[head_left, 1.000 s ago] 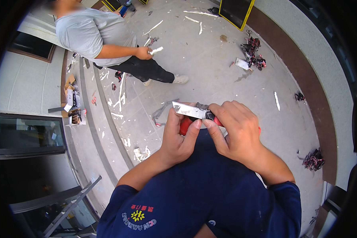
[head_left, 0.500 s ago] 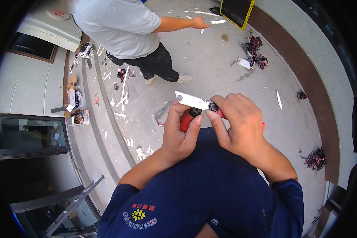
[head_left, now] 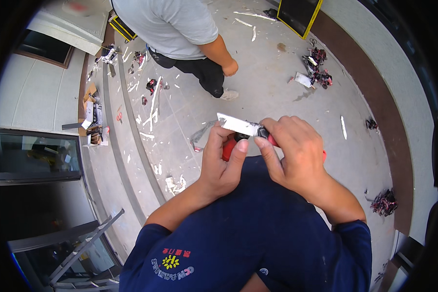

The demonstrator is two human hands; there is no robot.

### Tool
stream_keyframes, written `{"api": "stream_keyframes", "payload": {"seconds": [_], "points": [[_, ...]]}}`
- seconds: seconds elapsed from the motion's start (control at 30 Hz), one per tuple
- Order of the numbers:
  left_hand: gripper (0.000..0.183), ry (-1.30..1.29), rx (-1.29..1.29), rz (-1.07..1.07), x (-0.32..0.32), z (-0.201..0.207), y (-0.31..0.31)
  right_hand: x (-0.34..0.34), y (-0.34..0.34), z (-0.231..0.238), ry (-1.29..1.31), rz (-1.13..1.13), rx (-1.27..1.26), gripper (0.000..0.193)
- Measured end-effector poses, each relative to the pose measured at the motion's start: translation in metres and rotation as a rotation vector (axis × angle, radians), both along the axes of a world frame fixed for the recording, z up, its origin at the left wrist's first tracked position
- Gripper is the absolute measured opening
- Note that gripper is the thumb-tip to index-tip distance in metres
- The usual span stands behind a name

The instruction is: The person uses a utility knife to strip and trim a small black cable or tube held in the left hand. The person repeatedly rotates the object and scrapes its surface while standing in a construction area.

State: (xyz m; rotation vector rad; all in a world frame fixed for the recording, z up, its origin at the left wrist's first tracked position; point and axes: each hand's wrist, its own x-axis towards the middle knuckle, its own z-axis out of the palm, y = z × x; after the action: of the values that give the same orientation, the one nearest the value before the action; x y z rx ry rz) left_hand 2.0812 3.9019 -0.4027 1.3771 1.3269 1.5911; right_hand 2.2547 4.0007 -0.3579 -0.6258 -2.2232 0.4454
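"What's around the work?"
"A grey floor (head_left: 199, 109) strewn with white scraps, and a co-worker (head_left: 165, 27) in a pale shirt. I'd keep the edge in close, well away from them."
"And the hands?"
"Near each other. The right hand (head_left: 297, 151) grips the black-and-red end of a bladed tool (head_left: 237, 125); the left hand (head_left: 218, 160) curls round a red-and-black tool (head_left: 228, 150) just beneath it."
"Is the blade on the left fingers?"
"It passes right over the index fingertip; touching or not, I can't tell. Best to lower that finger, I'd say, and steady the blade from its flat, wrists quiet."
"Anything finer?"
"Dark specks (head_left: 223, 120) near the tip. Small, light strokes would suit those."
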Motion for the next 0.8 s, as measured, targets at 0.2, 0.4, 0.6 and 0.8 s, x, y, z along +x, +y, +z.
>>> {"api": "stream_keyframes", "payload": {"seconds": [0.2, 0.4, 0.6, 0.8], "points": [[0.025, 0.051, -0.041, -0.004, -0.006, -0.001, -0.002, -0.002, 0.000, -0.002, -0.024, -0.011, -0.003, 0.024], [0.027, 0.074, 0.043, 0.015, -0.006, -0.004, 0.001, -0.004, 0.002, 0.000, -0.032, -0.039, 0.016, 0.024], [0.028, 0.010, 0.000, -0.015, -0.005, 0.000, -0.001, -0.006, -0.001, -0.002, -0.009, -0.001, 0.009, 0.023], [0.025, 0.060, 0.024, 0.030, -0.004, -0.003, -0.001, -0.007, -0.001, -0.001, -0.022, -0.013, 0.018, 0.024]]}}
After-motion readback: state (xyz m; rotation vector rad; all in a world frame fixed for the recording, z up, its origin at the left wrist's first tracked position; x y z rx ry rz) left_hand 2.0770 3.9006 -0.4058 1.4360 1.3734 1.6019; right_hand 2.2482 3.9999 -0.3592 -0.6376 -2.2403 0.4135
